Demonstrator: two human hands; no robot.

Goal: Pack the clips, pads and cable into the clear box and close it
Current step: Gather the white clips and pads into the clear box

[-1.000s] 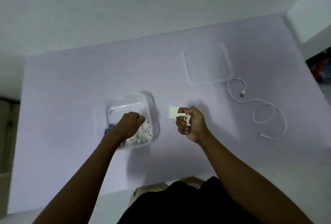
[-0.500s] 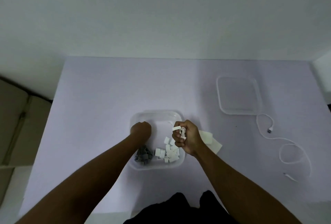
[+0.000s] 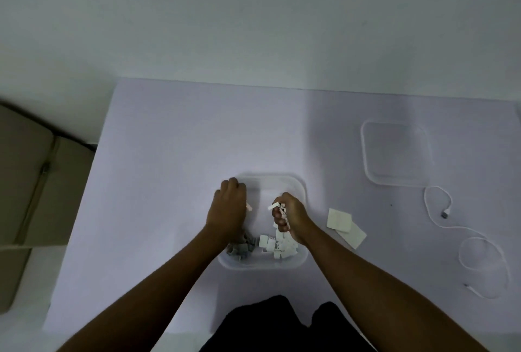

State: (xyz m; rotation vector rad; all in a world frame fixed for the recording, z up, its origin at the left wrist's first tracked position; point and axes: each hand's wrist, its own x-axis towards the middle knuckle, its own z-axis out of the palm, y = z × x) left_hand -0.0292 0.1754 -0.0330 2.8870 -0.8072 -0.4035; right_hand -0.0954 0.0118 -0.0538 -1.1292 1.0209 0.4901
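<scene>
One clip [image 3: 273, 206] juts leftward | right fingers [image 3: 279, 221] grip clips [image 3: 282, 208] | left fingers [image 3: 233, 184] hold box [image 3: 299, 184] rim

Table [image 3: 169, 154]: box [image 3: 262, 265], lid [image 3: 394, 154], pads [image 3: 339, 219] (plus cable [image 3: 445, 214])

The box [image 3: 262, 263] sits on the table [image 3: 169, 154], pretty much dead centre and close to the person. Clips [image 3: 277, 244] are piled in its near half. The left hand [image 3: 228, 210] grips the box's left wall, and the right hand [image 3: 291, 219] is over its right side, pinching a few more. Pads [image 3: 342, 223] lie just right of the box. Further right, the lid [image 3: 396, 157] lies behind and the cable [image 3: 479, 241] in front of it.
</scene>
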